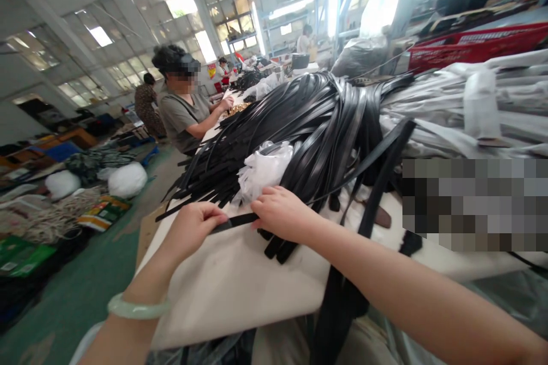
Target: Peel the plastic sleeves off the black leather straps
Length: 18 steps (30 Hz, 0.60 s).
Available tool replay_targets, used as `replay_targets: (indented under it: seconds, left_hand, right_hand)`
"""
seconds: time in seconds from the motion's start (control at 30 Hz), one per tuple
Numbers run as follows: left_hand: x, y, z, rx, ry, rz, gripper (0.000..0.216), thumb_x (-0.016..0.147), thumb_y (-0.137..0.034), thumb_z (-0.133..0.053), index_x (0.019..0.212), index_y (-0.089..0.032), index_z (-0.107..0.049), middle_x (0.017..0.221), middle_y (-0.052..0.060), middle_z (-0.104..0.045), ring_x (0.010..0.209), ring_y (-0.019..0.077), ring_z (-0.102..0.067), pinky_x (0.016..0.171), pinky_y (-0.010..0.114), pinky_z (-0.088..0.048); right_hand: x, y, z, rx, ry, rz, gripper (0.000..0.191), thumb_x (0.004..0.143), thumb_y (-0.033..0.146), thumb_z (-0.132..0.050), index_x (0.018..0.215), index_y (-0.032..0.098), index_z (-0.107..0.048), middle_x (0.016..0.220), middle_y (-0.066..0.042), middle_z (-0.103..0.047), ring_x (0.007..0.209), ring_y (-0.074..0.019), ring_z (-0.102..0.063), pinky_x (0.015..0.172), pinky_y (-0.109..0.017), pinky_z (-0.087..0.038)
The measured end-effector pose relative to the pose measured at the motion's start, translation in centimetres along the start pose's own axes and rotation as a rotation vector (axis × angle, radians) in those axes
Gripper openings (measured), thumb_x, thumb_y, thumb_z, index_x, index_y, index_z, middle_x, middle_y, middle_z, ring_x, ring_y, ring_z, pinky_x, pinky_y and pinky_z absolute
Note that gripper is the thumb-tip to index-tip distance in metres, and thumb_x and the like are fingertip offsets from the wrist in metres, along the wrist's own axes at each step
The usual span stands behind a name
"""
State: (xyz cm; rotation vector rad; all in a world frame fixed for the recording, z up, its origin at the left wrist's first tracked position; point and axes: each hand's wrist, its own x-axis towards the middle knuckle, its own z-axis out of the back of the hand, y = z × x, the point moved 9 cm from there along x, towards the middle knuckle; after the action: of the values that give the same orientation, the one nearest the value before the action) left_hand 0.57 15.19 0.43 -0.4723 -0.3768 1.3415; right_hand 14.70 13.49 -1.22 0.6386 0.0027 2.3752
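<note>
On the left, green floor point(103, 262) held plump white bags point(127, 179) beneath paned windows point(122, 73). A smooth, pale table point(240, 291) reached across the middle. Above it, the left hand point(194, 228) pinched a flat black strap point(242, 219), thumb pressed to finger; the right hand point(282, 214) had its fingers curled closed around the strap farther along. Behind lay a thick, glossy heap of black strips point(312, 108); rightward, wrinkled whitish bundles point(475, 102), perhaps cloth, blurred somewhat.
</note>
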Motion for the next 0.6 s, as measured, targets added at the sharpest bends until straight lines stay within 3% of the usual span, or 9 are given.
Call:
replay_targets:
  seconds: [0.07, 0.17, 0.3, 0.37, 0.47, 0.6]
  left_hand:
    - [-0.4, 0.9, 1.0, 0.035, -0.025, 0.050, 0.020, 0.073, -0.035, -0.064, 0.067, -0.019, -0.074, 0.066, 0.003, -0.071, 0.063, 0.0195, -0.060, 0.060, 0.025, -0.039]
    - [-0.8, 0.3, -0.2, 0.008, 0.036, 0.053, 0.020, 0.073, -0.035, -0.062, 0.068, -0.019, -0.073, 0.068, 0.002, -0.072, 0.067, 0.0201, -0.062, 0.063, 0.026, -0.042]
    - [-0.8, -1.9, -2.2, -0.007, 0.077, -0.031, 0.022, 0.073, -0.033, -0.058, 0.062, -0.019, -0.071, 0.064, 0.001, -0.070, 0.065, 0.0193, -0.061, 0.063, 0.027, -0.042]
    - [-0.6, -1.2, -1.4, 0.040, 0.037, 0.021, 0.022, 0.072, -0.036, -0.059, 0.063, -0.019, -0.071, 0.065, 0.001, -0.071, 0.066, 0.0202, -0.061, 0.063, 0.027, -0.042]
    - [-0.6, 0.7, 0.5, 0.106, -0.039, 0.124, 0.025, 0.071, -0.042, -0.061, 0.067, -0.020, -0.072, 0.069, 0.002, -0.073, 0.068, 0.0223, -0.063, 0.064, 0.029, -0.043]
    - [-0.7, -0.5, -0.7, 0.056, 0.000, 0.038, 0.026, 0.073, -0.042, -0.061, 0.065, -0.020, -0.071, 0.067, 0.001, -0.071, 0.067, 0.0205, -0.062, 0.063, 0.027, -0.042]
  right_hand:
    - [0.0, -0.4, 0.3, 0.010, 0.003, -0.014, 0.017, 0.087, 0.031, -0.063, 0.078, 0.017, -0.061, 0.076, -0.005, -0.066, 0.085, -0.0217, -0.053, 0.075, -0.033, -0.034]
    - [0.2, 0.6, 0.4, 0.029, -0.023, 0.030, 0.014, 0.091, 0.023, -0.056, 0.079, 0.017, -0.060, 0.078, -0.005, -0.066, 0.086, -0.0209, -0.051, 0.076, -0.034, -0.032]
    - [0.2, 1.9, -0.2, 0.043, -0.015, 0.112, 0.022, 0.093, 0.036, -0.056, 0.082, 0.017, -0.060, 0.083, -0.005, -0.065, 0.088, -0.0210, -0.050, 0.075, -0.034, -0.031]
    - [0.2, 1.2, -0.2, 0.015, -0.009, 0.075, 0.027, 0.090, 0.043, -0.058, 0.083, 0.017, -0.060, 0.083, -0.006, -0.065, 0.090, -0.0220, -0.050, 0.077, -0.034, -0.031]
    - [0.1, 0.4, 0.4, -0.020, -0.035, 0.018, 0.019, 0.093, 0.031, -0.055, 0.081, 0.017, -0.060, 0.082, -0.007, -0.065, 0.089, -0.0222, -0.049, 0.079, -0.036, -0.031]
    - [0.1, 1.8, 0.6, 0.005, -0.091, 0.093, 0.017, 0.095, 0.024, -0.051, 0.080, 0.017, -0.058, 0.083, -0.004, -0.065, 0.088, -0.0208, -0.048, 0.079, -0.034, -0.031]
